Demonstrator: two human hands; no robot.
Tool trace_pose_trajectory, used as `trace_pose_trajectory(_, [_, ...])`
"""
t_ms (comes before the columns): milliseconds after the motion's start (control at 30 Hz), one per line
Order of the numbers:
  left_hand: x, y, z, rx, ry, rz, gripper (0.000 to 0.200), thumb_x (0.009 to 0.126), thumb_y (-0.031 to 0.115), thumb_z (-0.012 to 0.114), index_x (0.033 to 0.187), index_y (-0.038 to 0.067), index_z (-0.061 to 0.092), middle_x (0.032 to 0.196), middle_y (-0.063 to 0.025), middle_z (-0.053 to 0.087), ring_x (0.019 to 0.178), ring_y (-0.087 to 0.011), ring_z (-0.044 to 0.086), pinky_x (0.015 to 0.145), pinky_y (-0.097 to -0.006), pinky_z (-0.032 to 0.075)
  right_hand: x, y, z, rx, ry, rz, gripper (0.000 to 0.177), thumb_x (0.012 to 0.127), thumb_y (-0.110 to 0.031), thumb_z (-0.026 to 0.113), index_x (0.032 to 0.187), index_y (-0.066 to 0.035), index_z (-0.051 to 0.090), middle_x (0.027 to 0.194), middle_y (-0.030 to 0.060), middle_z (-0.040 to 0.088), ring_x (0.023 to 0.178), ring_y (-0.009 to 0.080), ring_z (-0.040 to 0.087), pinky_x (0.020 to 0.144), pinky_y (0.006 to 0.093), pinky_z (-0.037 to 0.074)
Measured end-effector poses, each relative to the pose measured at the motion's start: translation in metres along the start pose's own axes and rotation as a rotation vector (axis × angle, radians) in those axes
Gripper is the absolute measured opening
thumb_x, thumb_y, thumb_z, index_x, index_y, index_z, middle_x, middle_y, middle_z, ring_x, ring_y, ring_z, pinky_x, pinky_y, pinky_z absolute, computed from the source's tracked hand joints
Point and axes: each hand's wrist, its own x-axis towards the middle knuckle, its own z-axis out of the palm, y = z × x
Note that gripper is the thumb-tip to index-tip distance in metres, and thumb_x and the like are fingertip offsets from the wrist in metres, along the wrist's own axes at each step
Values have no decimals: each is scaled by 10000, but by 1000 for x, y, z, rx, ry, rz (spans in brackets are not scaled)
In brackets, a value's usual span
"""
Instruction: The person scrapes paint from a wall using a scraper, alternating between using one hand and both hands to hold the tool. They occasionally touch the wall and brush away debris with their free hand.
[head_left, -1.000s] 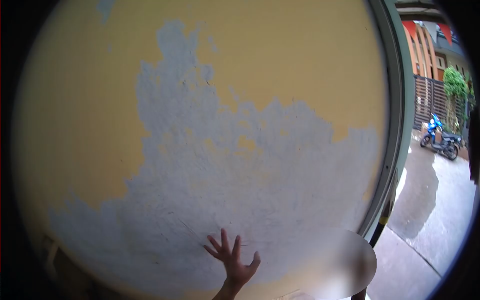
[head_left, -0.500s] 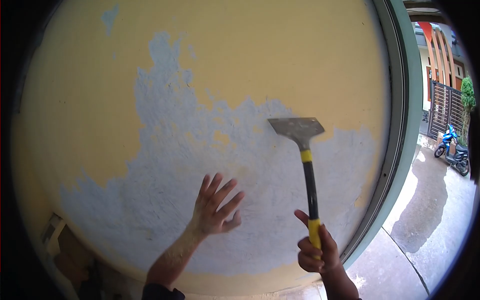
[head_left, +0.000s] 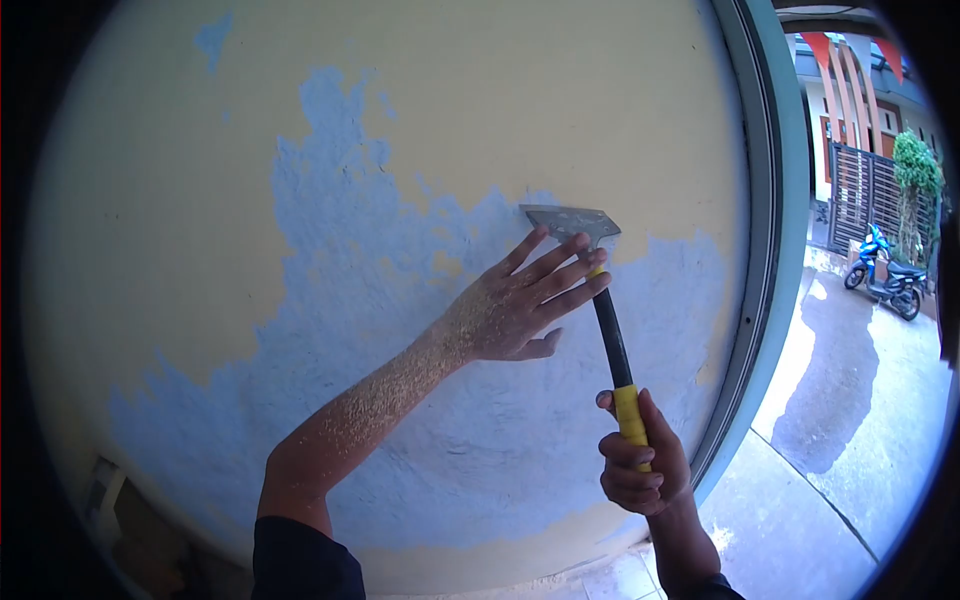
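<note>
Peeling yellow wall (head_left: 160, 250), scraper (head_left: 572, 222) blade at the paint's edge. The right hand (head_left: 635, 468) grips the handle; the left hand (head_left: 515, 305), fingers flat, presses behind the blade. Keeping it shallow, pressure even, seems wise.

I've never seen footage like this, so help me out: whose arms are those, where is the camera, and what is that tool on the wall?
This single view comes from a camera worn on a person's head; its wide lens bends the picture into a circle. Both bare arms are that person's own. The right hand is closed around the yellow grip of a long-handled scraper. The left hand, dusted with flakes, is open, fingers laid across the scraper just below its metal blade, which meets the wall. The wall is yellow, with a large patch where blue-grey shows. At right are a pale green frame, pavement and a parked blue motorbike.
</note>
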Motion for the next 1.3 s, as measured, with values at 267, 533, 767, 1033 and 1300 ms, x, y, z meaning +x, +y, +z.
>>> trace_pose_trajectory(267, [35, 13, 19, -219, 130, 181, 350, 784, 257, 734, 990, 133, 479, 1099, -57, 501, 1328, -265, 378, 1176, -452, 241, 0, -3, 5, -51, 40, -27, 408, 1022, -448, 224, 1192, -105, 365, 614, -33, 409, 368, 24, 357, 280, 153, 325])
trace_pose_trajectory(533, [50, 20, 31, -184, 305, 97, 319, 749, 223, 744, 882, 119, 473, 964, -64, 499, 1234, -295, 476, 1141, -478, 302, -6, -32, 20, -52, 62, 64, 388, 1022, -450, 218, 1134, -111, 373, 604, -45, 393, 369, 12, 356, 279, 145, 322])
trace_pose_trajectory(767, [63, 19, 31, -171, 336, 56, 339, 724, 217, 760, 886, 115, 479, 967, -77, 501, 1242, -313, 475, 1123, -501, 313, -7, -54, 18, -139, 81, 122, 394, 1017, -467, 211, 1096, -118, 377, 593, -56, 382, 357, 8, 351, 275, 146, 339])
trace_pose_trajectory(1033, [61, 15, 33, -170, 382, -24, 357, 721, 252, 758, 905, 123, 480, 964, -71, 492, 1128, -297, 521, 1097, -512, 322, 0, -53, 32, -153, 134, 133, 402, 1013, -478, 215, 1083, -118, 380, 570, -62, 371, 339, 4, 340, 267, 138, 345])
trace_pose_trajectory(1300, [75, 21, 43, -152, 588, -81, 336, 768, 305, 720, 889, 127, 462, 881, -50, 484, 1011, -260, 542, 1095, -512, 310, 0, -57, 56, -101, 142, 114, 377, 1027, -421, 203, 1111, -95, 373, 598, -46, 385, 357, 8, 372, 263, 148, 369])
